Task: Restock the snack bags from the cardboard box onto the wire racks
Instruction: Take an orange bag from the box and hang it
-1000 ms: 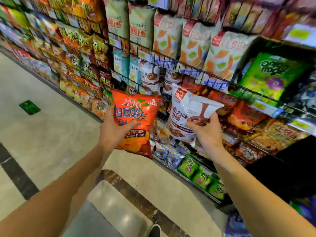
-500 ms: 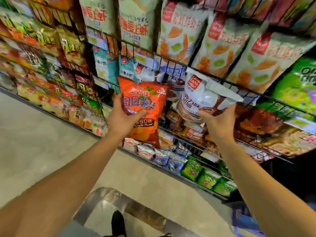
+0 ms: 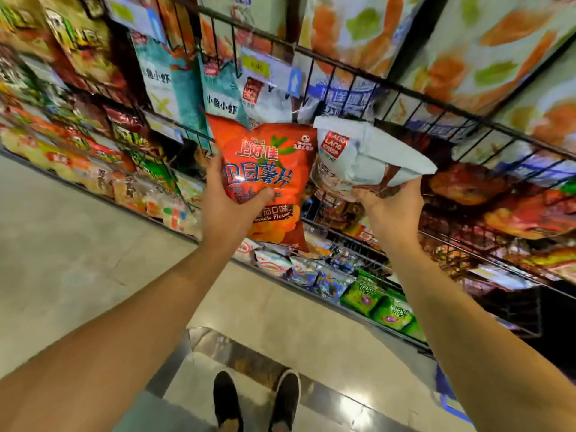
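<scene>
Two hands are raised to the wire rack, the left hand gripping an orange chip bag upright and the right hand clutching a white snack bag tipped toward matching stock, probably for shelving.

Single head-worn wide-angle view, looking forward and down from close before the wire racks; both hands raised near the lens, floor and shoes below

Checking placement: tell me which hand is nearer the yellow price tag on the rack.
Left. The left hand is below the yellow price tag; the right hand is farther down-right.
</scene>
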